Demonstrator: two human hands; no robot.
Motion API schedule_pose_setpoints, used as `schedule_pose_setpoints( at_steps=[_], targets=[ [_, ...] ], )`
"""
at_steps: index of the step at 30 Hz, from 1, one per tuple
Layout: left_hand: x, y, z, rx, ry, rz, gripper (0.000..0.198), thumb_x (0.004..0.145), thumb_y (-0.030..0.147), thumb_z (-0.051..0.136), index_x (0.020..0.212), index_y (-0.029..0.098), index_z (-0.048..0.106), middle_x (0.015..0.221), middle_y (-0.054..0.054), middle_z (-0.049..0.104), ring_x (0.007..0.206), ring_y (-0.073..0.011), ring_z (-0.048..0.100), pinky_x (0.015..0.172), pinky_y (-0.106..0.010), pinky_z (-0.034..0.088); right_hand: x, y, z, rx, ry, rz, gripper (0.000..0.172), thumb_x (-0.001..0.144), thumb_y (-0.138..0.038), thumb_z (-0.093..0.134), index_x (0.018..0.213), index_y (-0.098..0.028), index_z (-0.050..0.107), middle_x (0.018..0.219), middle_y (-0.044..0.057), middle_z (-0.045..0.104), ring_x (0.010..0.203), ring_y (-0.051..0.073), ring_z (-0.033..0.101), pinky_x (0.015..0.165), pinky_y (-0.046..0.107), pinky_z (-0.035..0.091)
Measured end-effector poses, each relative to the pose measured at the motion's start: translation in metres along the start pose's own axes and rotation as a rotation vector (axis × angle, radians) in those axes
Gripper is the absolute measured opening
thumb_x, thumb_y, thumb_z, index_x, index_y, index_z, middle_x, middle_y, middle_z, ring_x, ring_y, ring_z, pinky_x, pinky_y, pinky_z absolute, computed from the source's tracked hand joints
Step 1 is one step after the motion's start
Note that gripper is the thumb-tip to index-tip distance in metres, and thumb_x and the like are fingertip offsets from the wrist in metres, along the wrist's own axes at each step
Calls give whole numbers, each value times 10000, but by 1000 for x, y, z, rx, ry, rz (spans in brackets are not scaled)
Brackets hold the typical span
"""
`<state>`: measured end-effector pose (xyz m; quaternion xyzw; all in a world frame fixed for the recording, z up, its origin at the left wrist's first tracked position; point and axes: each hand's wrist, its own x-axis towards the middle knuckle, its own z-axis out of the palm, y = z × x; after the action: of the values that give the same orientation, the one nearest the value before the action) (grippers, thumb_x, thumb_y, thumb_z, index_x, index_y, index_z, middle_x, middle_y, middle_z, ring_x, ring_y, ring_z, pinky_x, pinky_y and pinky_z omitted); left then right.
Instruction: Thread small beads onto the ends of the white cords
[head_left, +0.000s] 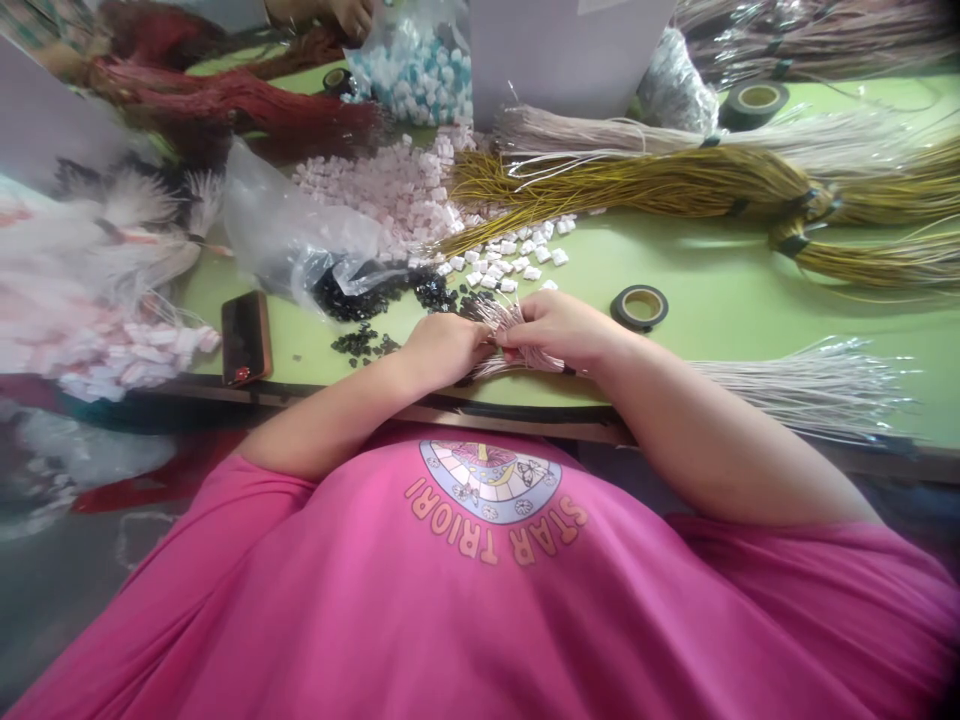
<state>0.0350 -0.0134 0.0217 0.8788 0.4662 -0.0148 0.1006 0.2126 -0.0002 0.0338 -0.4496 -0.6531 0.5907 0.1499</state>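
- Green table (720, 310) bears a pale wire bundle (795, 385) along its near edge.
- Right hand (570, 328) grips the bundle's left end.
- Left hand (444, 345) curls at the wire tips (501, 314); whether it pinches any, I cannot tell.

The person is wearing a bright pink T-shirt (420, 640), its loose fabric falling in soft folds. Its left sleeve (232, 520) and right sleeve (817, 565) are matching the body in colour, both stopping short and leaving the forearms uncovered. A round emblem (489, 480) is decorating the chest: a pale blue rim is circling a ring of light segments, with a yellow crescent, a butterfly and small flowers appearing in the design. Orange lettering (480, 544), seemingly reading "STAR TRIORI", is curving along its edge. The left hand (448, 347) and right hand (564, 326) are showing bare.
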Motion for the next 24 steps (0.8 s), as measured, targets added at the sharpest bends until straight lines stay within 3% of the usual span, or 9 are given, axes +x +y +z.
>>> schedule_pose_setpoints(
  at_steps=[5,9,12,16,24],
  targets=[
    [-1,2,1,39,-14,21,337,873,353,393,829,186,682,717,-79,670,654,-211,614,564,-298,397,2,2,0,0,-11,-13,123,671,-245,577,576,-168,585,551,-5,580,514,110,511,532,251,399],
    [-8,-4,-7,-293,50,44,201,826,270,489,882,183,661,851,-55,658,751,-163,601,666,-276,444,2,3,2,108,2,-10,101,666,-234,589,597,-159,589,559,-6,579,521,105,515,525,239,404],
    [-12,-12,-12,-598,147,-42,173,811,253,521,869,149,646,854,-46,650,758,-136,581,704,-265,454,2,1,3,119,28,-1,129,670,-241,594,576,-155,571,525,-12,552,477,87,476,486,231,375],
    [-11,-16,-8,-961,92,-143,244,829,320,529,914,129,653,857,-54,679,752,-129,595,711,-276,474,1,1,3,62,23,12,195,702,-279,573,551,-165,528,487,-26,498,432,72,413,456,234,331],
    [-9,-17,8,-1092,132,-214,277,718,225,671,977,127,662,952,-75,698,825,-152,640,770,-312,520,-1,-4,2,-68,-16,-36,214,736,-274,515,548,-172,500,473,-39,457,436,69,391,477,241,309]
  ],
)
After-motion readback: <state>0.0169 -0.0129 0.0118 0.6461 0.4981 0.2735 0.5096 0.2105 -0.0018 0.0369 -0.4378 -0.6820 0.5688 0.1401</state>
